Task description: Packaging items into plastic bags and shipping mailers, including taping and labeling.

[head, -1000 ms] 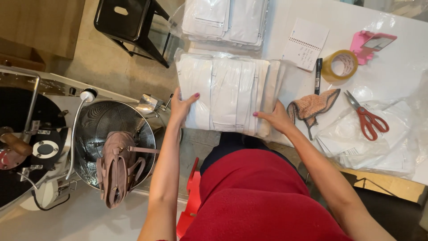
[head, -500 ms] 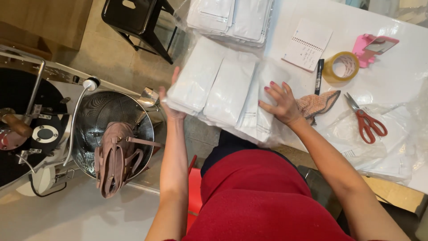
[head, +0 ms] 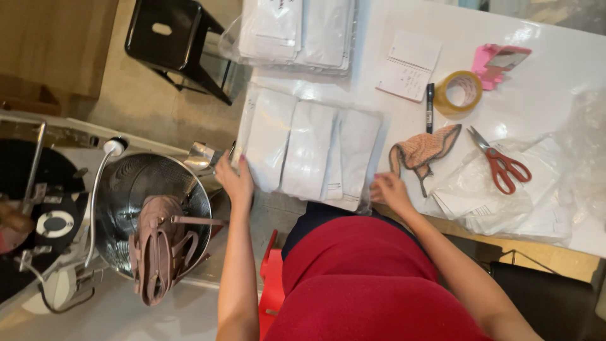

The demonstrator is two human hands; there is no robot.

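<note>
Packets (head: 309,155) lie fanned in a row on white table (head: 543,95); second stack (head: 297,28) waits at 12 o'clock. Left hand (head: 235,183) grips row's left edge, right hand (head: 388,189) rests w/ fingers curled at right edge.

Bright, even light is falling from above, washing the white table (head: 543,95) toward glare at the upper right. The clear plastic sheet (head: 587,145) is glinting there (its edges are hard to trace). The lower left is sitting dimmer, and both hands are blurring slightly.
</note>
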